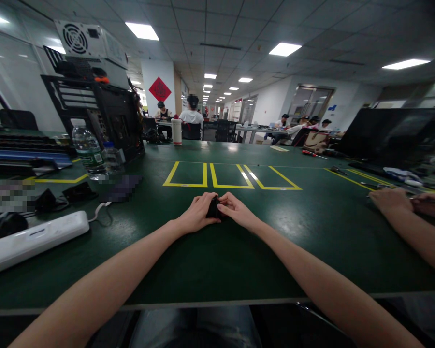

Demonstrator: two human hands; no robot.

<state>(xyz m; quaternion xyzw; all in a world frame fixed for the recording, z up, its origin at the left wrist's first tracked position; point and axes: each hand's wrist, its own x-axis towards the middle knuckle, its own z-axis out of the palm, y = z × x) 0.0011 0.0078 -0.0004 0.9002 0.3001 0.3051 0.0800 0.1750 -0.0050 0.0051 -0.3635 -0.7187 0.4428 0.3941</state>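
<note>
Head view: both hands together on the green surface, approx. mid-frame, closed round one small black object. L hand grips it from the left, fingers over the top, thumb low by the near edge. R hand has thumb + fingertips bent against its right side. Object's mostly hidden by fingers, so can't tell exact shape or type; it's at or just above the surface, near side of three yellow tape outlines set in a row, w/ the hands just short of them.

Left side of surface: white power strip lying at a slant near the L forearm, white cable from its end. Behind it, misc. dark items, blurred. Farther back, clear bottle w/ white cap & green label, upright, and just beside it a shorter clear bottle w/ blue cap. Next to those, black computer case, w/ a grey fan unit stacked on top. White tumbler stands at the far edge, approx. centre.

Right side: co-worker's hands at some small tools, near another yellow-taped area; can't tell what exactly they hold. Red-handled tool lies farther back, near a big dark panel. Background: several ppl at other tables, incl. one in a white shirt, plus red diamond sign on a pillar.
</note>
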